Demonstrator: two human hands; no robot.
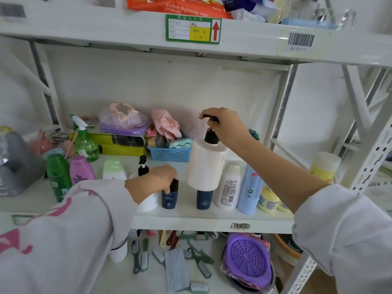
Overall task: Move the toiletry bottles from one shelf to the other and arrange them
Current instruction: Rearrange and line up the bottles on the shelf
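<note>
My right hand [224,126] grips the black pump of a large white pump bottle [206,164], held in the air above the middle shelf [212,221]. Under it stands a dark blue bottle [204,199]. My left hand [161,177] is closed over the top of another dark blue bottle [170,198] standing on the shelf. Behind that hand is a white bottle with a black pump [142,166]. To the right stand a white labelled bottle [229,185], a tall light blue bottle [250,187] and a small yellow jar [268,200]. At the left are a green bottle [58,177], a pink bottle [81,169] and a pale green bottle [113,168].
A blue basket [169,154], a green spray bottle [86,141], yellow boxes and bagged items fill the back of the shelf. The lower shelf holds several brushes [144,255] and a purple round tray [247,257]. A yellow-lidded tub [324,166] sits on the rack to the right.
</note>
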